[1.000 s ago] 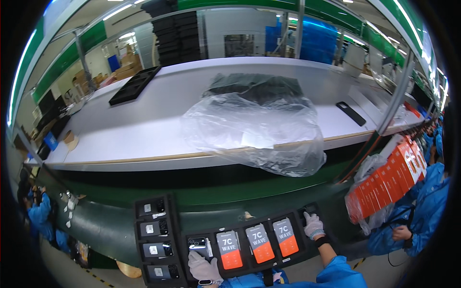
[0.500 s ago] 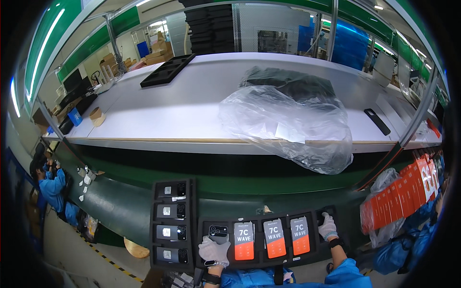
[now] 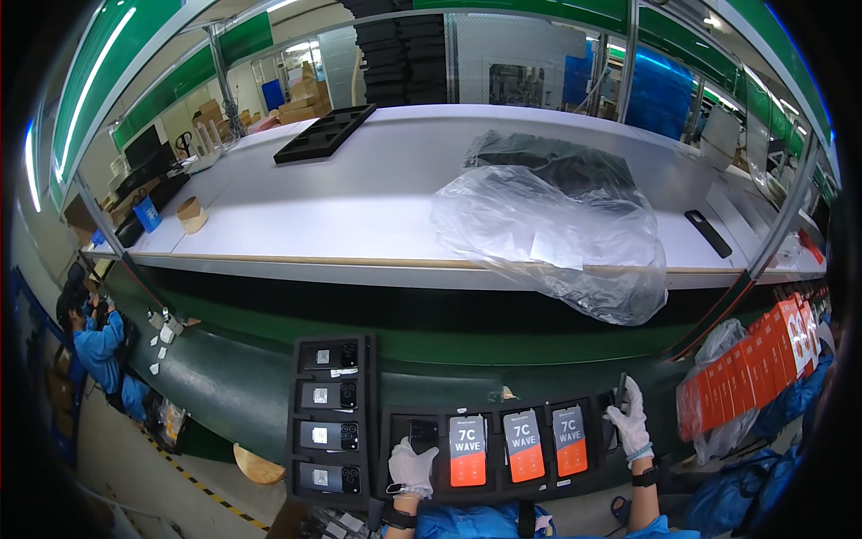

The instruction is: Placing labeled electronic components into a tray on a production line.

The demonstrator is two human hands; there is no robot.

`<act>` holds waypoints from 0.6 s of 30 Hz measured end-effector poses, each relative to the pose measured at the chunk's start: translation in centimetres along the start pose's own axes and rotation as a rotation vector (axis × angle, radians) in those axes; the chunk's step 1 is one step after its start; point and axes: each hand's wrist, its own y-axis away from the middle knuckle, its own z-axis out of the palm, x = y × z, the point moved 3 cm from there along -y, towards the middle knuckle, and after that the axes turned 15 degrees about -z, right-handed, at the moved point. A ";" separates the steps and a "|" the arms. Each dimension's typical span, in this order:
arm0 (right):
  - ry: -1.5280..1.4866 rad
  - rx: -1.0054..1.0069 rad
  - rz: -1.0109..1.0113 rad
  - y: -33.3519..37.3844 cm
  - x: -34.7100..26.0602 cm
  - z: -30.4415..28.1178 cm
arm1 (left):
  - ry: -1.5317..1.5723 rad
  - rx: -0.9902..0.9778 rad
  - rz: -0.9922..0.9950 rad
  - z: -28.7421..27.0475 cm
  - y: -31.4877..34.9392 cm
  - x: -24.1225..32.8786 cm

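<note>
My right hand point(image 3: 632, 422), in a white glove, holds a thin dark phone point(image 3: 621, 388) on edge above the right end of a black foam tray point(image 3: 382, 458). At the tray's left end, my left gloved hand point(image 3: 411, 467) has its fingers curled over a slot with a dark phone-like shape point(image 3: 423, 433). Whatever those fingers grip is hidden. Between my hands, three grey-and-orange phone packages point(image 3: 467, 451) lie in the tray. A second black tray point(image 3: 294, 422) on the left carries several dark phones point(image 3: 325, 436) with pale labels.
Beyond the green conveyor belt point(image 3: 224, 386) stands a white table point(image 3: 341, 207) with clear plastic wrapping point(image 3: 557, 234), a black tray point(image 3: 323, 133) and a tape roll point(image 3: 191, 216). Orange boxes point(image 3: 732, 386) stand at the right. A person in blue point(image 3: 99, 346) works at far left.
My right hand has risen from the tray's right end with a phone standing on edge in it. The grey phone back under my left hand now looks dark. The whole view has shifted slightly.
</note>
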 end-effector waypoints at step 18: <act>-0.564 -0.410 0.067 2.8 -6.0 18.3 | 1.523 -1.455 -0.483 -6.0 0.4 -2.9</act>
